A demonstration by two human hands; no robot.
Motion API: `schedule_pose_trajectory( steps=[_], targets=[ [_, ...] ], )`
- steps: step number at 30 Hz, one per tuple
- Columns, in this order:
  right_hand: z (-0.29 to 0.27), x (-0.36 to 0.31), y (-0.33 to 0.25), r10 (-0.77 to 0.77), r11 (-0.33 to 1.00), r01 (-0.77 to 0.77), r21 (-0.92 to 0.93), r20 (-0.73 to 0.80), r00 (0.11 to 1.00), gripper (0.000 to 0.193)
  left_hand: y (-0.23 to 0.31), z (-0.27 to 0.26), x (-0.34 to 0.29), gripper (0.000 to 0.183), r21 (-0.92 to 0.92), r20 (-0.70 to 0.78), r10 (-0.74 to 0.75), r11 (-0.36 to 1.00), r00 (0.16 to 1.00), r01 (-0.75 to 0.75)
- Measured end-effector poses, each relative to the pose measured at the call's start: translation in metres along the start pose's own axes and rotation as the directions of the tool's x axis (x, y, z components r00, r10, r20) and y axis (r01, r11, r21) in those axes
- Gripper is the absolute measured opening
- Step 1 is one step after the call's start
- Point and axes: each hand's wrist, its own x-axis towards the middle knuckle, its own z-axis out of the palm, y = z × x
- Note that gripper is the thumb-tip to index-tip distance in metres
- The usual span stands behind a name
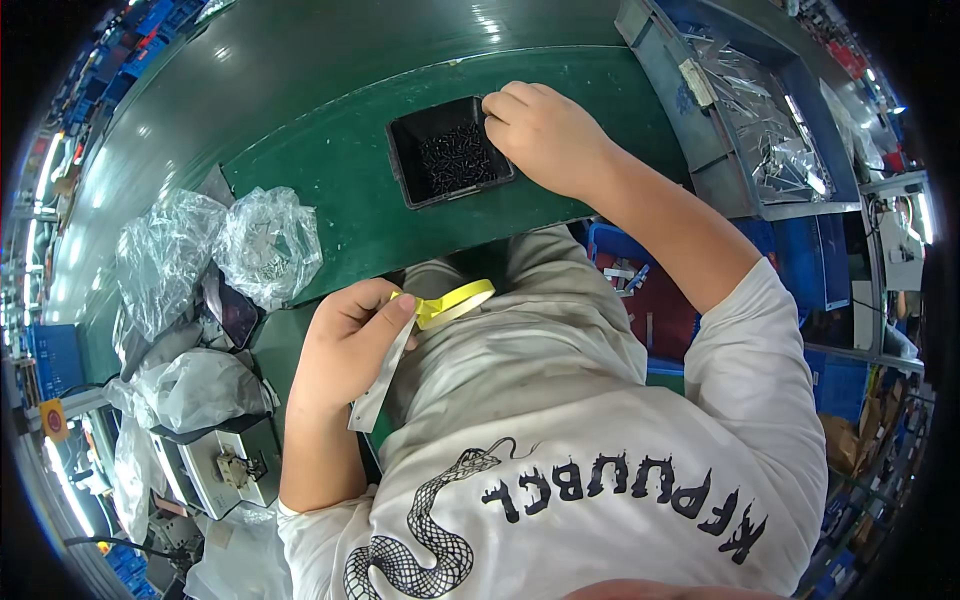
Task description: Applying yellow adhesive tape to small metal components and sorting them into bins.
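My left hand (pixel 350 335) is closed, thumb against the fingers, over a thin flat silvery strip (pixel 378 395) that slants down below the hand. At the same fingertips sits a yellow band (pixel 462 302), shaped like a loop and crumpled near the thumb, reaching out over my lap. My right hand (pixel 545 135) is at the upper right corner of a black square tray (pixel 397 165), its fingers curled together. What these fingertips hold, if anything, is hidden. Inside the tray lie many small black pieces that look like screws (pixel 455 160).
Clear plastic bags (pixel 265 245) with small parts lie on the green table (pixel 330 150) to the left. A metal fixture (pixel 235 465) stands lower left. At the right, a grey bin (pixel 700 130) holds metal strips; below it sits a blue crate (pixel 665 290).
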Motion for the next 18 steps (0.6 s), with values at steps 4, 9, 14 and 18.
schedule_pose_trajectory(
  steps=[4, 9, 14, 18],
  targets=[
    [0.000, 0.003, -0.002, -0.013, 1.000, 0.014, -0.019, 0.032, 0.999, 0.014, -0.001, -0.001, 0.001, 0.018, -0.004, 0.008, -0.009, 1.000, 1.000, 0.009],
    [0.000, 0.006, -0.003, -0.013, 1.000, 0.013, 0.002, 0.067, 0.998, 0.017, -0.006, -0.003, 0.002, 0.017, -0.001, 0.011, 0.013, 1.000, 1.000, -0.013],
    [-0.001, 0.000, 0.000, -0.026, 0.999, 0.024, 0.029, 0.087, 0.996, 0.020, -0.004, -0.002, 0.000, 0.016, 0.001, 0.005, 0.009, 1.000, 1.000, -0.009],
    [0.001, -0.006, 0.003, -0.049, 0.997, 0.046, 0.063, 0.053, 0.997, 0.022, -0.003, -0.002, 0.001, 0.015, 0.036, 0.007, 0.016, 0.999, 1.000, -0.016]
  ],
)
